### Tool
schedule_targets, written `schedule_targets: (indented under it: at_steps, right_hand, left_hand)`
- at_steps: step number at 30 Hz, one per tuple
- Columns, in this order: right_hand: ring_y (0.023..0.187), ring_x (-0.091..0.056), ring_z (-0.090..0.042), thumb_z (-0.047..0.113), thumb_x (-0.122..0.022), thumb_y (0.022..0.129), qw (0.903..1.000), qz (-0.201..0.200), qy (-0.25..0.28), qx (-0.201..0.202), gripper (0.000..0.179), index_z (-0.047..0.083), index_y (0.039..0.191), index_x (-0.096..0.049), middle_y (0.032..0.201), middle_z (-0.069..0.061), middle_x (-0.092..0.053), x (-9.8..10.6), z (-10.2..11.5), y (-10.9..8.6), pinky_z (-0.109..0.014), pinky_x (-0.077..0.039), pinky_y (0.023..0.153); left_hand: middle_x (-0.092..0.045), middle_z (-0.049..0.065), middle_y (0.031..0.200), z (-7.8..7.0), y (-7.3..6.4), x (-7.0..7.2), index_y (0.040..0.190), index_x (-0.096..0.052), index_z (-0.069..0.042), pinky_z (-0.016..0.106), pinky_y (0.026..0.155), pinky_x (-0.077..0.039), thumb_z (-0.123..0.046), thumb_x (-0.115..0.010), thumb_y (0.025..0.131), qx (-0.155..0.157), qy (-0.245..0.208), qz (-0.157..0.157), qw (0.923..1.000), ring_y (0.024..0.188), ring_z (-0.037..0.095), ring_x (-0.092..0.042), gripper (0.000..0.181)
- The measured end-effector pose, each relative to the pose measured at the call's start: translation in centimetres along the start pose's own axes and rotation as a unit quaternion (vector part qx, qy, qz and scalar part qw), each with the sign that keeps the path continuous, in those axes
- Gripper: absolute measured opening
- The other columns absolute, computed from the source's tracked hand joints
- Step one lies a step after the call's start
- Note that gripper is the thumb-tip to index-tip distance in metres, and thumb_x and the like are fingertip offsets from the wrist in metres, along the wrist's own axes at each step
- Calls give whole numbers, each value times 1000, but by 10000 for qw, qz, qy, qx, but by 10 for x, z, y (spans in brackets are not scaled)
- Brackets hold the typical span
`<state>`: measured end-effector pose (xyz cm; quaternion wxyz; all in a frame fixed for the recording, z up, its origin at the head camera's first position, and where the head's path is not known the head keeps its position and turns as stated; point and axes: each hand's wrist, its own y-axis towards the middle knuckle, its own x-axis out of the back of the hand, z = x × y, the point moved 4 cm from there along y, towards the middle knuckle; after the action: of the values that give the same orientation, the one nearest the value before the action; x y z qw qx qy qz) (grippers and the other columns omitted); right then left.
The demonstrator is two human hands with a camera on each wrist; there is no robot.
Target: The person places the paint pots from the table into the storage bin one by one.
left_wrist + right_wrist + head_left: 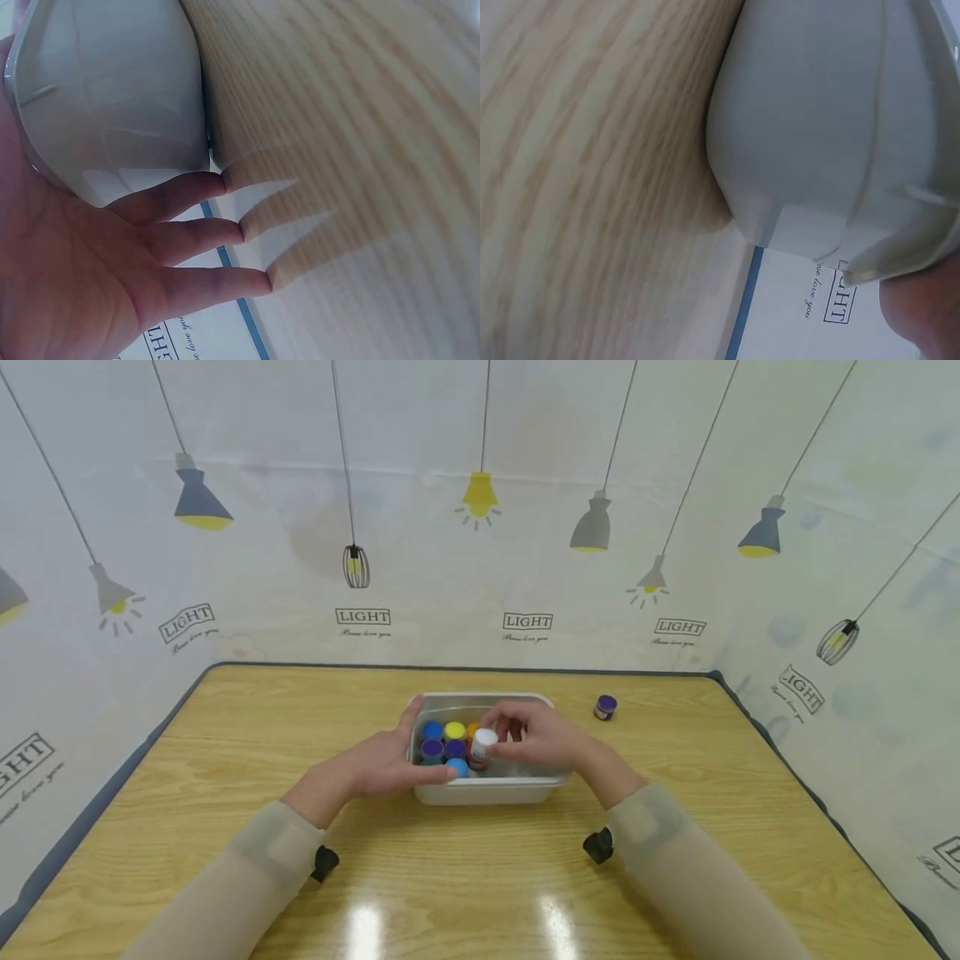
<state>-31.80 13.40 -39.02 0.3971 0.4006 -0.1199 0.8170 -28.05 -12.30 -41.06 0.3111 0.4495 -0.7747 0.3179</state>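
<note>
A white plastic bin (487,793) stands on the table, its left part filled with several small paint jars (454,748) with blue, yellow, purple and orange lids. My right hand (551,739) reaches over the bin's right part. Between thumb and fingers it pinches a white-lidded paint jar (483,742), held upright beside the other jars. At the bin's left end lies my left hand (375,764), its thumb stretched over the near rim by a light blue lid. In the left wrist view, straight fingers (202,232) extend beside the bin's outer wall.
A purple-lidded jar (605,707) stands on the wooden table (465,877) to the right of the bin. Behind the table hangs a pale backdrop (420,502) printed with lamps. The right wrist view shows mostly the bin's outer wall (802,135).
</note>
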Motion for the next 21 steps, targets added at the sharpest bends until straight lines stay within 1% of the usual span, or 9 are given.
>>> schedule_targets:
  at_steps: [4,9,14,21]
  right_hand:
    - [81,-60,-16,31,-83,99,9996,112,-230,-120,22,29,120,-76,94,8,-69,-4,2,-1,-28,-50,72]
    - [83,-62,-14,41,-83,98,9969,443,-603,-260,22,38,118,-76,96,11,-71,-7,4,-2,-30,-52,73]
    - [85,-65,-12,41,-83,98,9930,751,-818,-400,22,41,119,-76,98,14,-72,-8,5,-3,-32,-55,77]
    - [87,-65,-7,36,-81,101,9856,1052,-1293,-295,23,40,123,-77,99,19,-73,-9,7,-3,-30,-55,80]
  left_hand:
    - [-58,33,156,1,-1,1,176,18,-22,60,119,-49,-84,-70,88,-12,-5,-27,10000,131,39,-68,139]
    - [-55,33,160,1,-1,1,176,18,-23,61,120,-47,-85,-70,88,53,-8,0,10000,137,41,-65,139]
    - [-52,33,161,0,-2,1,176,17,-21,61,122,-46,-84,-69,89,73,-46,42,10000,140,42,-62,138]
    - [-52,34,161,-3,-1,0,176,16,-20,62,121,-46,-82,-69,90,54,-87,61,9999,141,43,-62,136]
